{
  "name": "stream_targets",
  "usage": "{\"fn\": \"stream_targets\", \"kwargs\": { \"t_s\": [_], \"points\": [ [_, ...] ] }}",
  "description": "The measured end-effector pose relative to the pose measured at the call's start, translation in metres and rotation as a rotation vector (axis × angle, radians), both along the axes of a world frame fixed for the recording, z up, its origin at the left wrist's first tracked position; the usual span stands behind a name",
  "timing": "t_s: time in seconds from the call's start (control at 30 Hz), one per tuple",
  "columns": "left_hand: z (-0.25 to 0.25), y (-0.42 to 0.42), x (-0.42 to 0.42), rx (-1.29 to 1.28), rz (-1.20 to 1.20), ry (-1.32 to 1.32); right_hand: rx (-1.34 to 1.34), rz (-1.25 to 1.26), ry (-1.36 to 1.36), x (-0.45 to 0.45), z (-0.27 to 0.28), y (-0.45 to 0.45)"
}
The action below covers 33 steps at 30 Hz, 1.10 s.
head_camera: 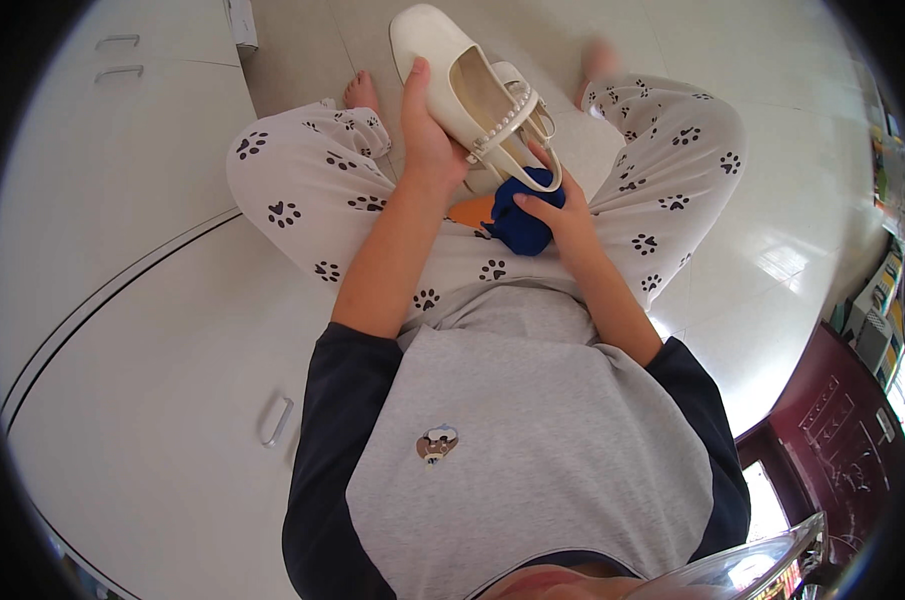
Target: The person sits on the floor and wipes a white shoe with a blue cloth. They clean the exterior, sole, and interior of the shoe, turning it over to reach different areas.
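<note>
A white Mary Jane shoe (431, 37) with a pearl-trimmed strap is held up over my lap, its toe pointing away from me. My left hand (428, 142) grips its side near the toe, thumb on the upper. Against the heel, my right hand (557, 199) presses a crumpled dark blue cloth (523, 225), its fingers partly hidden behind the shoe. Another white strapped shoe shows partly behind the first; what supports it cannot be told. An orange item (471, 213) lies beneath, mostly hidden.
White cabinets (159, 322) with metal handles stand close on the left. My legs in paw-print trousers (302, 172) are bent on both sides, with bare feet on the tiled floor (767, 172). Shelved items and a dark red door (835, 427) are at the right.
</note>
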<state>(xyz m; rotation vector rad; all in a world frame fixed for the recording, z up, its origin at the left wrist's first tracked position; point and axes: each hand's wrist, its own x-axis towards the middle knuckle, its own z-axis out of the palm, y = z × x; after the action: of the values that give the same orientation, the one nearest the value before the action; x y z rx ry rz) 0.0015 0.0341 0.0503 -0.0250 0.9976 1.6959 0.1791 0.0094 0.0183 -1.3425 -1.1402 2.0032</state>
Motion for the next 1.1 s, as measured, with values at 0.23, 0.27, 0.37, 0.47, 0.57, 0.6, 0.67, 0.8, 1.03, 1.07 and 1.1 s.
{"fn": "stream_targets", "kwargs": {
  "t_s": [0.23, 0.27, 0.37, 0.47, 0.57, 0.6, 0.67, 0.8, 1.03, 1.07, 1.1],
  "points": [
    [-0.004, -0.002, 0.002, 0.062, 0.027, -0.043, -0.013, -0.052, 0.063, 0.002, 0.002, 0.006],
    [-0.007, -0.002, 0.002, 0.067, 0.021, -0.049, -0.05, -0.055, 0.073, 0.003, 0.002, 0.007],
    [-0.019, -0.002, 0.001, 0.069, 0.062, -0.112, -0.017, -0.098, 0.003, 0.001, 0.005, 0.006],
    [-0.021, -0.001, 0.001, 0.14, 0.027, -0.081, -0.049, -0.199, -0.025, 0.003, 0.002, 0.002],
    [-0.023, -0.002, -0.01, 0.174, -0.156, -0.119, -0.005, -0.244, -0.019, 0.008, -0.005, 0.003],
    [-0.021, -0.002, -0.011, 0.172, -0.187, -0.073, 0.001, -0.248, -0.006, 0.011, -0.008, 0.005],
    [-0.016, 0.0, -0.013, 0.168, -0.248, 0.021, 0.013, -0.258, 0.019, 0.018, -0.012, 0.008],
    [-0.022, -0.001, -0.009, 0.175, -0.381, 0.183, -0.107, -0.251, 0.213, 0.021, 0.005, 0.014],
    [-0.006, -0.008, 0.006, 0.252, -0.694, 0.304, -0.063, -0.233, 0.207, 0.016, 0.023, 0.016],
    [-0.006, -0.007, 0.005, 0.256, -0.714, 0.321, -0.058, -0.23, 0.198, 0.017, 0.023, 0.016],
    [-0.01, -0.006, 0.004, 0.271, -0.73, 0.343, -0.042, -0.267, 0.196, 0.014, 0.027, 0.016]
  ]
}}
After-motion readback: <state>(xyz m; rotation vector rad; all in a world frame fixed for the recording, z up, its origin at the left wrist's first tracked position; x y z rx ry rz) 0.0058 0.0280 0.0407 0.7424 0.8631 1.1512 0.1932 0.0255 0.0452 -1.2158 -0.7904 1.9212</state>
